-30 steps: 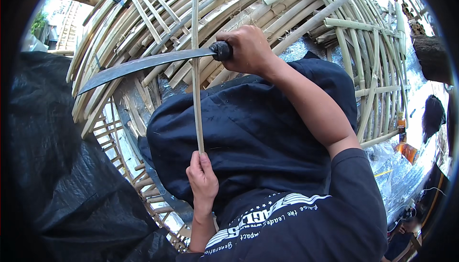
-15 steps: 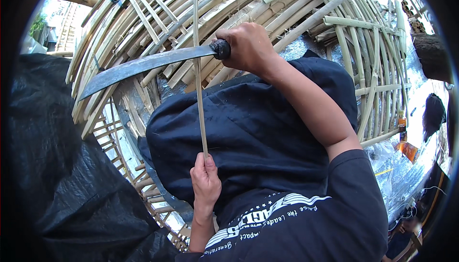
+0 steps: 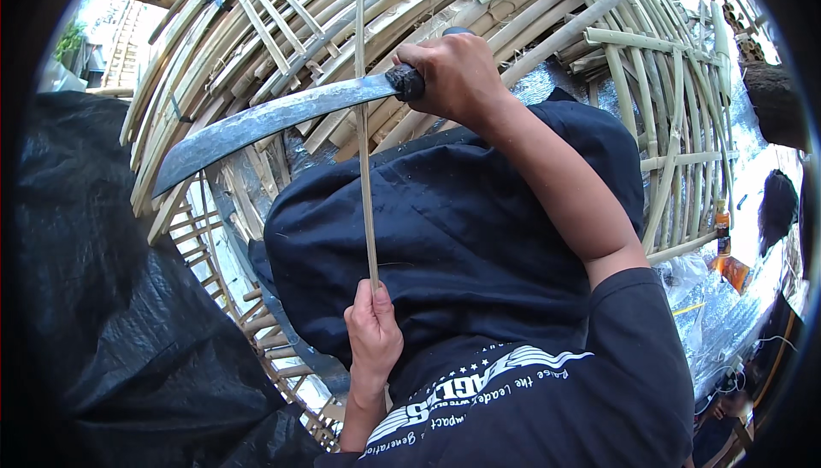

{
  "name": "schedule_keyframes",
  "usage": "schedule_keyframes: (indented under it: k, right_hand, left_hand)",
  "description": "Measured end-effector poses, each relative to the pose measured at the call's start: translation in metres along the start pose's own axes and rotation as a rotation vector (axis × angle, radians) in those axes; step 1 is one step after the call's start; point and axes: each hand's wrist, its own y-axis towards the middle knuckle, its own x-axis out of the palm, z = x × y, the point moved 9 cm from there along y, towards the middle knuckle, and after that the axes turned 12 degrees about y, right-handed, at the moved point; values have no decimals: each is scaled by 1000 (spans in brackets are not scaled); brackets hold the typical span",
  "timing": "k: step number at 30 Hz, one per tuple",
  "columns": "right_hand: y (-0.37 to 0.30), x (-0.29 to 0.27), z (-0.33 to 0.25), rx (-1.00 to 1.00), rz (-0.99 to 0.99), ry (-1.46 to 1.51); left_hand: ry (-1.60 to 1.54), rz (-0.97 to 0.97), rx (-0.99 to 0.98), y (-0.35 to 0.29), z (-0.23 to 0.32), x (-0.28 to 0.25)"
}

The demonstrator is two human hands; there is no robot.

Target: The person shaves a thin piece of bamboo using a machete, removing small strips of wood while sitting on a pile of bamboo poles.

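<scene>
The left hand [image 3: 373, 340] grips the lower end of a thin upright bamboo strip [image 3: 365, 152]; above it, the right hand [image 3: 453, 75] clutches a long curved steel knife [image 3: 274, 122], blade crossing the strip.

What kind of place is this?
Probably an outdoor bamboo-craft work area. A big woven bamboo frame fills the view, the right hand holds a curved blade against a thin bamboo strip, and daylight shows beyond.
</scene>
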Motion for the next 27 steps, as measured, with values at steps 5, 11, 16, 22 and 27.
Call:
schedule_keyframes:
  k: [5,11,16,22,27]
  right_hand:
    - [2,-10,11,11,52,-62]
    - [4,-16,19,12,87,-56]
    - [14,-45,72,191,177,-168]
    - [10,-25,34,100,117,-61]
    - [10,-32,43,44,196,-55]
  left_hand:
    - [1,2,4,-6,0,1]
    - [30,-26,-19,-13,-2,-1]
    - [65,-50,14,-30,6,5]
    - [116,-32,7,-25,-2,-8]
    - [142,-76,-2,-36,-9,-14]
